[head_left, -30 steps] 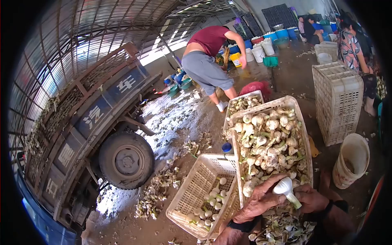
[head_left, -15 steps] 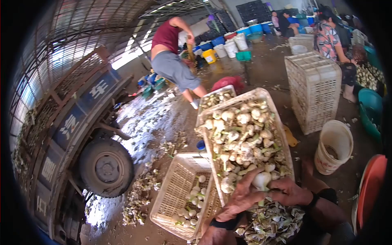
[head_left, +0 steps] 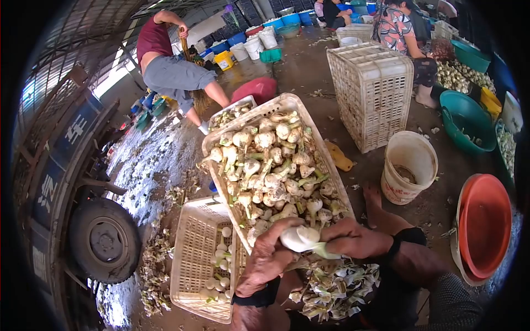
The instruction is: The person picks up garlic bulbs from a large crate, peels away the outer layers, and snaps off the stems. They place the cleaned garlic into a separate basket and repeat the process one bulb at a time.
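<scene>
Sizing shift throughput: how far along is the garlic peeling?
Early. Done: a few peeled bulbs lie in the mostly bare side crate, and skins are piled below the hands. In hand: left hand and right hand grip one white bulb. Left: the big crate is heaped with unpeeled garlic.

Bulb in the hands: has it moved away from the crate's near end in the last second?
No. The bulb stays held between left hand and right hand at the near end of the crate; only the camera swung.
</scene>
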`<state>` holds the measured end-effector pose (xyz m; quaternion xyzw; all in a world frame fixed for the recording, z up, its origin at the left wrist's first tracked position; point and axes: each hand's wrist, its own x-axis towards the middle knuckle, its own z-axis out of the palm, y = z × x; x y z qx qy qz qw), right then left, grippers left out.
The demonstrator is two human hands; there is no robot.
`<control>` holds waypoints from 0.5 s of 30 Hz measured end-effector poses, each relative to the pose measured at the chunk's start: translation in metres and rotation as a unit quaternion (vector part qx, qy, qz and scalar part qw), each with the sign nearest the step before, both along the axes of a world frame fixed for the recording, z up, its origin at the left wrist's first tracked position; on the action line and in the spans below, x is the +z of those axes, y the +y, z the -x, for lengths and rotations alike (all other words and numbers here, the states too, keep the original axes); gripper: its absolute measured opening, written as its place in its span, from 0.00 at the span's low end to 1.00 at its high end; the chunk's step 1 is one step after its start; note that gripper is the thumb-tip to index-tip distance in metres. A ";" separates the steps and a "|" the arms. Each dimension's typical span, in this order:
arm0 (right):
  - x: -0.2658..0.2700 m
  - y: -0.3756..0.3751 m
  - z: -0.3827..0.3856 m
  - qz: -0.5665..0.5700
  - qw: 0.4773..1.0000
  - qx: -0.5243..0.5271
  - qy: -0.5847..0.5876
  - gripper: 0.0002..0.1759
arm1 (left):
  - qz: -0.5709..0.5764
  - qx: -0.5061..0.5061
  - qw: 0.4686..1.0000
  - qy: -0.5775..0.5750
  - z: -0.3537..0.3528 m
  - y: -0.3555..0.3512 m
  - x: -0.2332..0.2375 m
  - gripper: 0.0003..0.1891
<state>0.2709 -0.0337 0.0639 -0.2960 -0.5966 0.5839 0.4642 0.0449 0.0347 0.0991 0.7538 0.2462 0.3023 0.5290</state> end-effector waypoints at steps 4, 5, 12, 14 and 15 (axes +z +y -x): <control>0.027 0.003 -0.016 0.150 0.960 -0.072 0.224 0.13 | 0.124 0.075 0.989 -0.007 0.019 0.004 0.004 0.35; 0.024 0.010 -0.016 0.144 0.953 -0.101 0.245 0.14 | 0.124 0.072 0.990 -0.004 0.020 0.004 0.005 0.35; -0.050 0.003 0.018 -0.278 0.933 0.073 -0.215 0.06 | 0.207 0.100 0.883 -0.410 0.057 0.014 0.002 0.38; -0.102 -0.013 0.033 -0.217 0.915 0.127 -0.314 0.06 | 0.227 0.067 0.800 -0.551 0.077 0.027 0.006 0.34; -0.112 -0.012 0.035 -0.249 0.902 0.116 -0.332 0.06 | 0.206 0.047 0.795 -0.568 0.093 0.030 0.002 0.28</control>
